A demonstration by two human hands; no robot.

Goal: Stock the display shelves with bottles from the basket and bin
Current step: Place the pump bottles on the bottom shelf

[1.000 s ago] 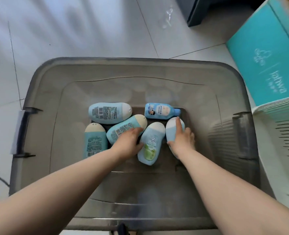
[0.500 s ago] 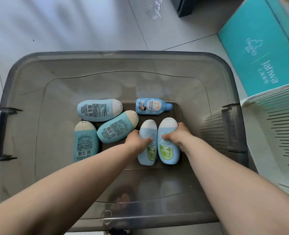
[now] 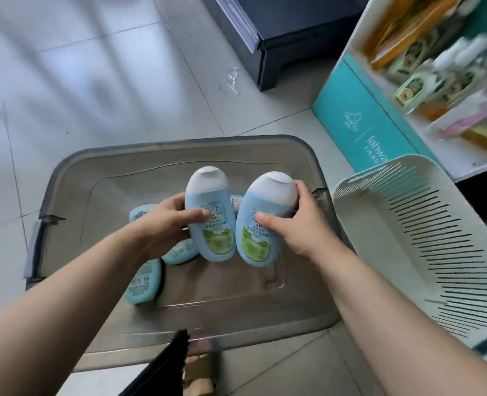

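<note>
Step in hand, as judged: carry from bin to shelf

- Left hand [image 3: 165,221]: forearm reaching in from near left; fingers [image 3: 196,217] clamped round left bottle [image 3: 211,221], thumb across the label
- Right hand [image 3: 299,224]: fingers [image 3: 268,221] wrapped round right bottle [image 3: 261,224] just below the cap
- Both bottles: caps pointing far, side by side, held above the grey bin [image 3: 179,147]
- Other bottles [image 3: 143,278]: lying flat in the bin, left side
- Basket [image 3: 408,224]: just right of the bin
- Display shelves [image 3: 436,81]: far right, blurred
- Next move calls for: swinging both bottles right to the shelves, finding a free slot, setting each upright
</note>
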